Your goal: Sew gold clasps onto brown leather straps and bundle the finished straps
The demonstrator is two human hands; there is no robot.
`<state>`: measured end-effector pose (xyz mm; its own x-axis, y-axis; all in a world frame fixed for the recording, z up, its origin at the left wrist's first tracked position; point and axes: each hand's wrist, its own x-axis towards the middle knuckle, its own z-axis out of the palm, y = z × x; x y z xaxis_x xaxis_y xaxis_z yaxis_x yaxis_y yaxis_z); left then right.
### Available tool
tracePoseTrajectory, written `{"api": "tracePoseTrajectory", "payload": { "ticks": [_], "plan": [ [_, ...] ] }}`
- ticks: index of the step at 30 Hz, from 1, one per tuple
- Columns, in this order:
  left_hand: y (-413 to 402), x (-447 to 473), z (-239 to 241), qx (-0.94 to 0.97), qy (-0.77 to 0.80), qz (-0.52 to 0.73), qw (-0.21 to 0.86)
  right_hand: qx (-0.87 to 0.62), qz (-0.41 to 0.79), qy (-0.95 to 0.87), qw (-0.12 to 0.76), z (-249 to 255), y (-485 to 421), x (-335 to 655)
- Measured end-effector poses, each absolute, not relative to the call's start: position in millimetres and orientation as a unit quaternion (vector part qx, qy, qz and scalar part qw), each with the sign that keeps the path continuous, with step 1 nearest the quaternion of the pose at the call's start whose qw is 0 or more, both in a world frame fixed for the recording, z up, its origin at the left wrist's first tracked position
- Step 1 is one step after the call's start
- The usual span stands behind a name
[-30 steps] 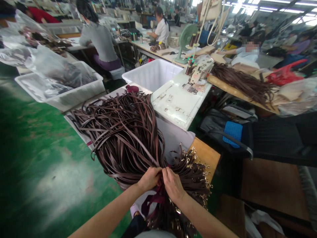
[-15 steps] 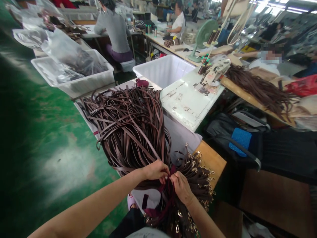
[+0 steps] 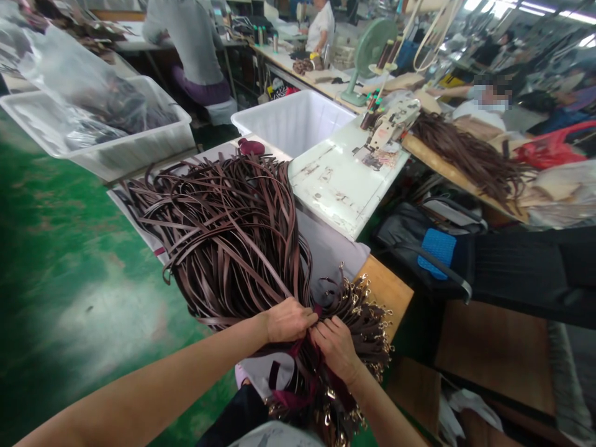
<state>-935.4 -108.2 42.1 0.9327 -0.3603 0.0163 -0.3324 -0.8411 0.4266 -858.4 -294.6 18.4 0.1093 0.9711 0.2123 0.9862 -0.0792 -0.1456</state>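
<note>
A large heap of long dark-brown straps spreads over the cloth-covered table, gathered near my body into a bundle. Gold-coloured metal clasps tip the strap ends on the near right side. Around the gathered part runs a maroon fabric strip. My left hand is closed on this strip with pinched fingers, on top of the bundle. Touching it or nearly so, my right hand pinches the strip from the other side. The exact crossing of the strip is hidden by my fingers.
Beyond the heap stand a white sewing machine table and a white plastic bin. Another bin with bagged material is at left. A black chair with a blue pad is at right. Several people sit working farther back.
My hands have drawn closer together over the maroon strip, and the fingers have a tighter pinch. The whole view has shifted slightly, so surroundings appear farther left and higher.
</note>
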Motion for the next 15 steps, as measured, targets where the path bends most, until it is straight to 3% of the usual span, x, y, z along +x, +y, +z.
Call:
{"api": "tracePoseTrajectory", "payload": {
  "ticks": [15],
  "plan": [
    [-122.4, -947.2, 44.2, 0.967, -0.101, -0.032, 0.234, -0.742, -0.007, -0.644, 0.185, 16.4, -306.1, -882.2]
  ]
}}
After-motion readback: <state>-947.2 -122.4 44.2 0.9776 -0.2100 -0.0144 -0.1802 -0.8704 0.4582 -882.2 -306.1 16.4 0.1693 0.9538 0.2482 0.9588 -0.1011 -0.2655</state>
